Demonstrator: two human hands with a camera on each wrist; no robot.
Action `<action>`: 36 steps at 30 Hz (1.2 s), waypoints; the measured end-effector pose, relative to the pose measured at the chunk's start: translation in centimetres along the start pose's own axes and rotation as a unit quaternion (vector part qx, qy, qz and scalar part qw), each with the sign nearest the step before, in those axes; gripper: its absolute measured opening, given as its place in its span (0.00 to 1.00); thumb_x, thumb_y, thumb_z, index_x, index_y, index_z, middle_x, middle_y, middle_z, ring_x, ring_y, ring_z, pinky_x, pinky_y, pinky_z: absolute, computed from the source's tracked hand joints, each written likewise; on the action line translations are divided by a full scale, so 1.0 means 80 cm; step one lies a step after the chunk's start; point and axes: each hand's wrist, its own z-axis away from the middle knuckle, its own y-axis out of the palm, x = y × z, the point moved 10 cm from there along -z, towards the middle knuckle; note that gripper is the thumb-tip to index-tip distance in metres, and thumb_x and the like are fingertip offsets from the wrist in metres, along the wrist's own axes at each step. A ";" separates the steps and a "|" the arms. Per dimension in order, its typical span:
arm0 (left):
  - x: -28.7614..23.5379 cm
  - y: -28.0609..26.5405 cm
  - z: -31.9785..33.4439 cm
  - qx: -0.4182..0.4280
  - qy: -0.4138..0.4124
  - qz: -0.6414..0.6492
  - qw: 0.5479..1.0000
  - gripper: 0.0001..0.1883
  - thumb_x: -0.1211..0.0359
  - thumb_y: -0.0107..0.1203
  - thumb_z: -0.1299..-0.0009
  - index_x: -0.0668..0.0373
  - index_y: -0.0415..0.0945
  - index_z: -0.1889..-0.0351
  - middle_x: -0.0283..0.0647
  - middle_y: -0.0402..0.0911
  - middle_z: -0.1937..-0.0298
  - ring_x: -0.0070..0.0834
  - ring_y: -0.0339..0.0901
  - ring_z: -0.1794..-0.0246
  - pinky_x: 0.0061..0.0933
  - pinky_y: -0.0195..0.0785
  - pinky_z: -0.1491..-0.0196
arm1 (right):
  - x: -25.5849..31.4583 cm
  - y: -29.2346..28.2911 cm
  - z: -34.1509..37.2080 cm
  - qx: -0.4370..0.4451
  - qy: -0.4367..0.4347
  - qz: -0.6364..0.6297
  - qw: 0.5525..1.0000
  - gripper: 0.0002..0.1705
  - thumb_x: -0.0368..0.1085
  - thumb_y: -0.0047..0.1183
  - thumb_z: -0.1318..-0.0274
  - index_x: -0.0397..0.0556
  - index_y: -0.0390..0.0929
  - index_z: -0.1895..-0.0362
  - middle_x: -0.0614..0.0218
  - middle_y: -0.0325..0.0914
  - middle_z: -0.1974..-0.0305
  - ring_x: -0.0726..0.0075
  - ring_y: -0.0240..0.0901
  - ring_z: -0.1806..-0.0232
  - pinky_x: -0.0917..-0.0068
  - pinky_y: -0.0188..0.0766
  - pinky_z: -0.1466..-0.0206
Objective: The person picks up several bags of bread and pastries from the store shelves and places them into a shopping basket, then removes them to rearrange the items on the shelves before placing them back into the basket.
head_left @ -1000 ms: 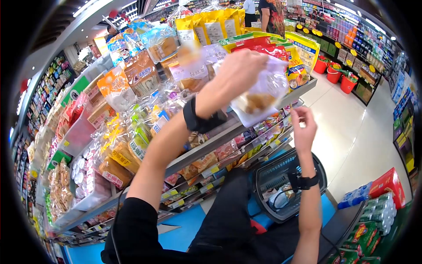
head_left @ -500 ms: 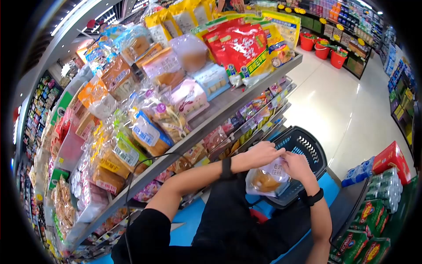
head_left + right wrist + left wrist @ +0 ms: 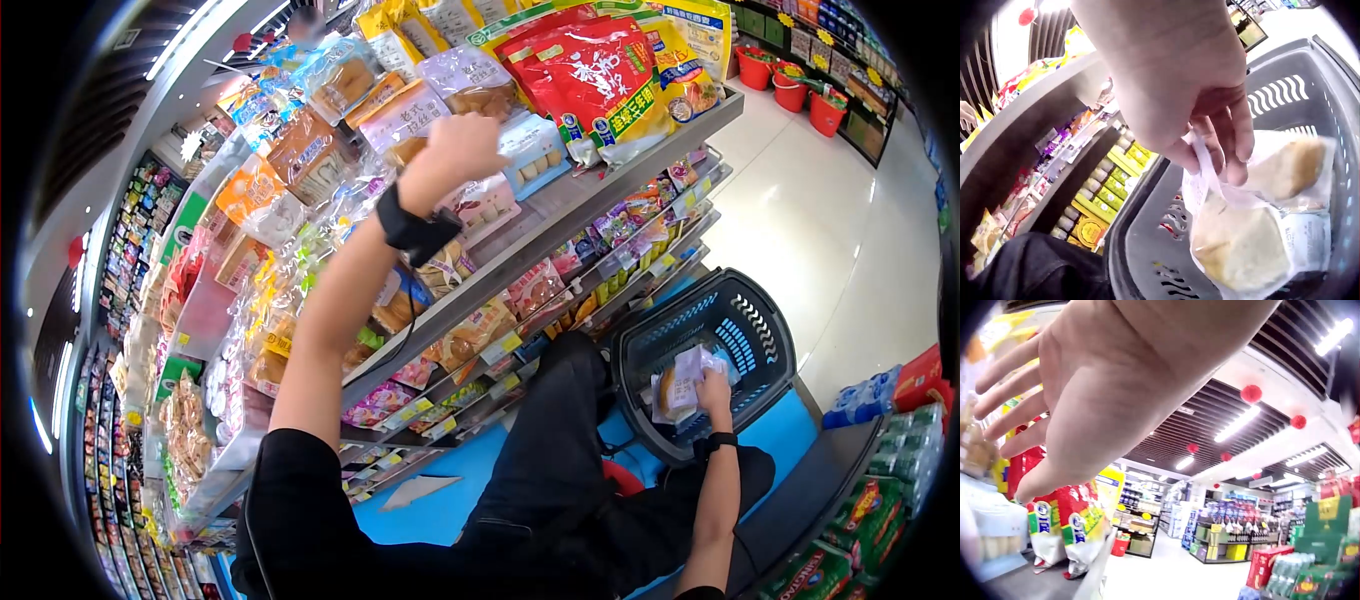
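Observation:
My right hand (image 3: 714, 392) is down inside the dark plastic shopping basket (image 3: 640, 345). Its thumb and fingers pinch the gathered top of a pale lilac and clear bread bag (image 3: 1241, 247), which hangs low among other packs. Over the shelf, my left hand (image 3: 462, 152) reaches toward the packaged breads, its fingers spread and nearly straight in the left wrist view, holding nothing. Close by it are a lilac bread bag (image 3: 470, 78), another white and lilac bread bag (image 3: 403, 120) and a light-blue pack (image 3: 533, 155).
Large red and yellow bags (image 3: 600, 85) stand at the shelf's right end. The grey shelf edge (image 3: 480, 285) runs between me and the goods, with more snack rows below. Red buckets (image 3: 790, 95) line the far aisle; drink packs (image 3: 865, 392) are stacked at right.
My left hand carried a bread bag from the shelf to the basket, where both hands met on it. Now my right hand has lowered it inside and my left is back over the shelf.

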 end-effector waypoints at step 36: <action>-0.228 -0.082 0.138 -0.160 0.458 0.345 0.804 0.08 0.71 0.57 0.39 0.60 0.72 0.64 0.43 0.78 0.66 0.41 0.77 0.58 0.39 0.71 0.56 | 0.303 -0.265 0.023 0.010 -0.158 -0.638 0.753 0.23 0.28 0.54 0.40 0.40 0.67 0.41 0.65 0.75 0.53 0.76 0.73 0.52 0.79 0.70 0.49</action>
